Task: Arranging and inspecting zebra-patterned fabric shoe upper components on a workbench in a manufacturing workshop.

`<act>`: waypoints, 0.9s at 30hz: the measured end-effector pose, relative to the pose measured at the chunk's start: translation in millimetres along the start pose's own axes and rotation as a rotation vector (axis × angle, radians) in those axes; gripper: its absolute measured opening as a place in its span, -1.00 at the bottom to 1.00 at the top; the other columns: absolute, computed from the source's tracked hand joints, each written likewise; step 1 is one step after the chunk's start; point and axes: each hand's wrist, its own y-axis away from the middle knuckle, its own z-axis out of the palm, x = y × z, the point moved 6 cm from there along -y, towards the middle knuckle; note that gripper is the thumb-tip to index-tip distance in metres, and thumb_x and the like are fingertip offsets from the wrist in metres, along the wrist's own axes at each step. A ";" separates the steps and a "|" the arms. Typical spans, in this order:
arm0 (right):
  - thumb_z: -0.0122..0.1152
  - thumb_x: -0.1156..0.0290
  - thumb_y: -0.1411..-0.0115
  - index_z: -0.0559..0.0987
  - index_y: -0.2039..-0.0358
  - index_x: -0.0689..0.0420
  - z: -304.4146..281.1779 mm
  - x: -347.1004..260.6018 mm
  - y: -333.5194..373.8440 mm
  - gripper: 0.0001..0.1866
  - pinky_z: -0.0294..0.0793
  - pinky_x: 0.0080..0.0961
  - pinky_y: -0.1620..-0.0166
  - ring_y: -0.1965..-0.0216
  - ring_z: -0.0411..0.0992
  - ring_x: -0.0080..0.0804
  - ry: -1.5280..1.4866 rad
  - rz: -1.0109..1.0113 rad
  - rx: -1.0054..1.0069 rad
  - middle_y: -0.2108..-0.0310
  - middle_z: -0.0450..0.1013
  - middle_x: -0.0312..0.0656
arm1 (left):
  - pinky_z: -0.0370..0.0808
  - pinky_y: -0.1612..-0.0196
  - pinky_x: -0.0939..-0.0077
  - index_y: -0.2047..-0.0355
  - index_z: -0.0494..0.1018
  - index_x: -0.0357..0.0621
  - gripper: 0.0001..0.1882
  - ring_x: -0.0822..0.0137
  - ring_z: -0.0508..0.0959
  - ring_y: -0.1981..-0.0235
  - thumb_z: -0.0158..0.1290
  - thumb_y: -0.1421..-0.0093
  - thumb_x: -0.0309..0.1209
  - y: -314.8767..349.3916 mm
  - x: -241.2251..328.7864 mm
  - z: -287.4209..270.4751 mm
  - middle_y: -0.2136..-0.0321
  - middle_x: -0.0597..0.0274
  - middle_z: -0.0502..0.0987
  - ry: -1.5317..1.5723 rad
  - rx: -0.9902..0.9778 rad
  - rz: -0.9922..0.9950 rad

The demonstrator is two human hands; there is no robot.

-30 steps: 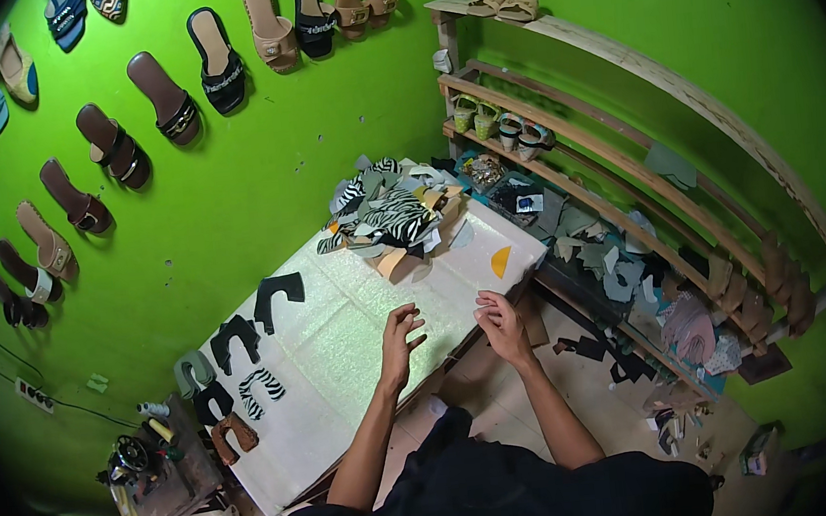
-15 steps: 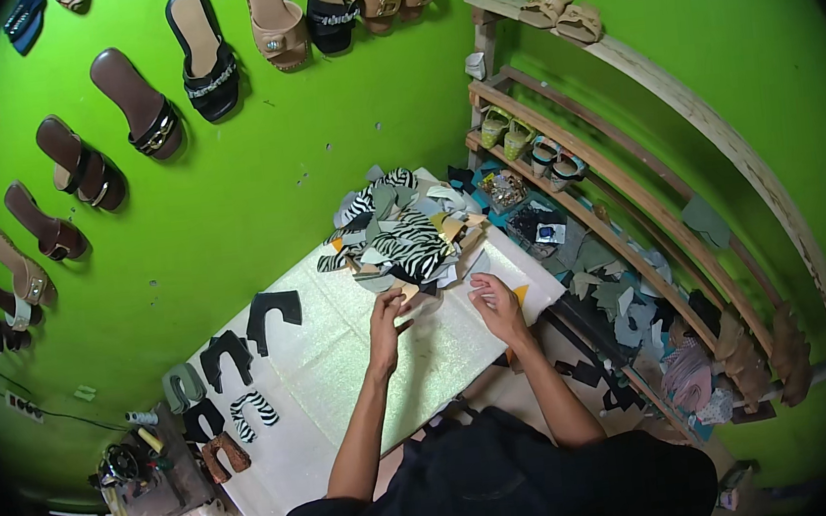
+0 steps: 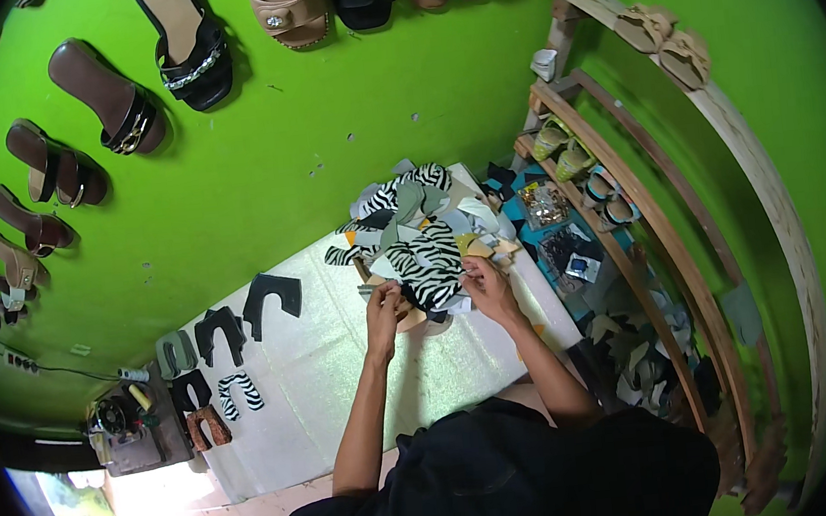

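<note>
Where zebra-print piece point(image 3: 431, 268) lies, both hands' grip flanks it.

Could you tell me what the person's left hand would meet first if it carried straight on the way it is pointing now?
Probably the zebra-striped piece at the near edge of the pile of cut pieces; the left hand already seems to touch it, though depth is unclear.

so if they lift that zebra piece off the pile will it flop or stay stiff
Probably floppy: the zebra piece drapes over the pile of scraps instead of lying flat. It looks thin, so likely light. Both hands, left and right, are at its lower edge; since loose scraps overlap it, lifting may drag some along. Whether it is slippery can't be told.
</note>
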 end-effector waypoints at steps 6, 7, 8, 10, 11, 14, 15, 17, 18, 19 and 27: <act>0.18 0.45 -0.21 0.42 -0.08 0.19 2.4 0.8 -43.7 -0.59 0.45 -0.23 -0.03 0.06 0.46 0.00 0.137 0.004 -0.122 0.03 0.47 0.07 | 0.56 0.31 0.50 -0.03 0.49 -0.30 -0.60 0.39 0.53 0.32 0.07 -0.29 -0.28 -28.0 -14.3 3.6 0.27 0.17 0.56 -0.262 0.152 0.045; 0.18 0.45 -0.21 0.42 -0.08 0.19 3.6 4.9 -47.9 -0.59 0.45 -0.23 -0.03 0.06 0.46 0.00 0.134 0.002 -0.132 0.03 0.47 0.07 | 0.58 0.33 0.48 -0.02 0.50 -0.33 -0.59 0.36 0.56 0.32 0.08 -0.28 -0.28 -31.4 -15.8 4.5 0.26 0.11 0.59 -0.349 0.152 0.077; 0.18 0.44 -0.20 0.42 -0.09 0.20 5.2 8.0 -51.2 -0.57 0.40 -0.20 -0.09 -0.01 0.41 0.04 0.269 -0.042 -0.123 -0.01 0.43 0.09 | 0.61 0.35 0.46 0.00 0.52 -0.37 -0.59 0.32 0.59 0.35 0.10 -0.25 -0.30 -37.5 -16.9 4.1 0.24 0.03 0.62 -0.463 0.173 0.156; 0.17 0.40 -0.20 0.39 -0.12 0.20 10.9 21.1 -58.1 -0.53 0.25 -0.12 -0.22 -0.17 0.27 0.13 0.378 0.010 -0.166 -0.11 0.33 0.15 | 0.61 0.36 0.47 0.01 0.52 -0.37 -0.59 0.34 0.59 0.36 0.12 -0.24 -0.30 -44.7 -24.8 4.9 0.25 0.04 0.62 -0.475 0.190 0.138; 0.17 0.40 -0.20 0.39 -0.12 0.20 14.2 25.3 -60.5 -0.53 0.25 -0.12 -0.22 -0.17 0.27 0.13 0.377 0.008 -0.173 -0.11 0.33 0.15 | 0.60 0.36 0.48 0.01 0.52 -0.36 -0.59 0.35 0.59 0.37 0.14 -0.23 -0.31 -46.8 -27.4 6.1 0.26 0.04 0.62 -0.488 0.198 0.123; 0.21 0.37 -0.18 0.39 -0.14 0.19 21.4 38.3 -60.8 -0.49 0.27 -0.12 -0.21 -0.15 0.28 0.14 0.388 -0.007 -0.172 -0.09 0.34 0.14 | 0.57 0.37 0.53 0.06 0.53 -0.39 -0.60 0.40 0.57 0.40 0.21 -0.18 -0.33 -45.3 -27.6 10.6 0.33 0.10 0.61 -0.463 0.252 0.141; 0.21 0.37 -0.18 0.39 -0.14 0.19 21.0 43.5 -61.4 -0.49 0.27 -0.12 -0.21 -0.15 0.28 0.14 0.387 -0.008 -0.175 -0.09 0.34 0.14 | 0.55 0.37 0.55 0.09 0.54 -0.39 -0.60 0.41 0.56 0.41 0.24 -0.16 -0.33 -44.2 -24.6 13.1 0.37 0.13 0.59 -0.478 0.270 0.181; 0.22 0.36 -0.17 0.38 -0.16 0.18 22.4 44.3 -60.6 -0.46 0.29 -0.12 -0.18 -0.12 0.30 0.14 0.367 0.013 -0.209 -0.06 0.35 0.14 | 0.53 0.36 0.56 0.11 0.54 -0.40 -0.59 0.42 0.54 0.42 0.28 -0.13 -0.33 -42.5 -22.5 16.4 0.39 0.16 0.57 -0.480 0.295 0.167; 0.22 0.36 -0.17 0.38 -0.16 0.18 23.1 43.6 -60.4 -0.46 0.29 -0.12 -0.18 -0.12 0.30 0.14 0.365 0.012 -0.212 -0.06 0.35 0.14 | 0.51 0.34 0.57 0.13 0.54 -0.40 -0.58 0.44 0.52 0.43 0.31 -0.09 -0.33 -41.8 -21.3 17.4 0.42 0.19 0.55 -0.483 0.313 0.157; 0.23 0.37 -0.17 0.38 -0.16 0.16 23.8 42.9 -59.8 -0.46 0.31 -0.12 -0.16 -0.10 0.32 0.14 0.325 0.014 -0.214 -0.05 0.36 0.13 | 0.51 0.34 0.57 0.13 0.54 -0.40 -0.58 0.44 0.52 0.43 0.31 -0.09 -0.33 -42.1 -22.6 17.3 0.42 0.19 0.55 -0.483 0.318 0.158; 0.24 0.47 -0.16 0.48 -0.12 0.01 24.3 25.7 -51.2 -0.53 0.39 -0.19 -0.05 0.00 0.37 0.07 0.312 -0.088 -0.244 0.04 0.33 0.08 | 0.49 0.33 0.56 0.21 0.53 -0.30 -0.57 0.43 0.48 0.39 0.42 0.05 -0.38 -45.6 -25.3 26.8 0.42 0.25 0.47 -0.551 0.347 0.229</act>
